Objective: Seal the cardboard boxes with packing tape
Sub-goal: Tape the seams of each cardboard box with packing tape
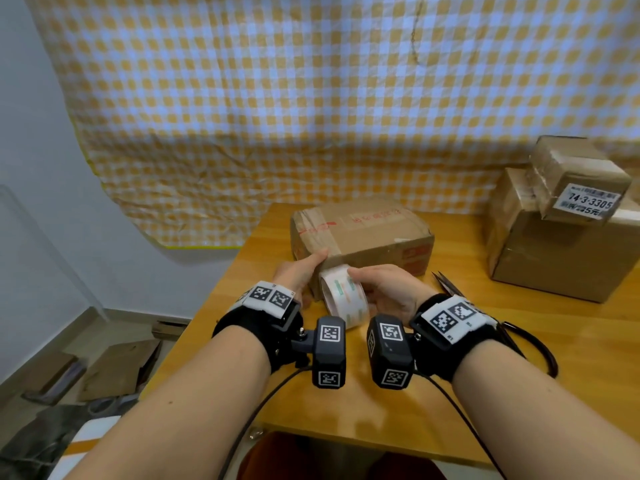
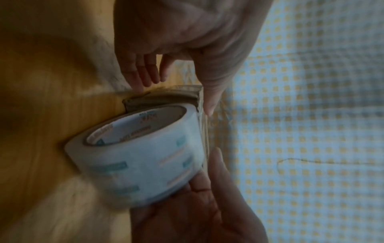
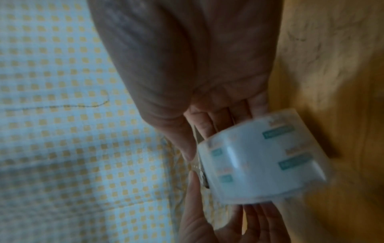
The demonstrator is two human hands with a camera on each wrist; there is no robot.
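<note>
A flat cardboard box with old tape strips lies on the wooden table. My left hand is at its near left corner: the thumb lies straight on the top edge and the fingers touch the near face. A printed clear packing tape roll stands against that face. My right hand grips the roll, thumb on top and fingers underneath. A clear strip runs from the roll up towards the left thumb. The right wrist view shows the roll blurred in my right hand.
A large taped box with a small labelled box on top stands at the right. Dark scissors lie just right of my right hand. A checked cloth hangs behind. Flattened cardboard lies on the floor, left.
</note>
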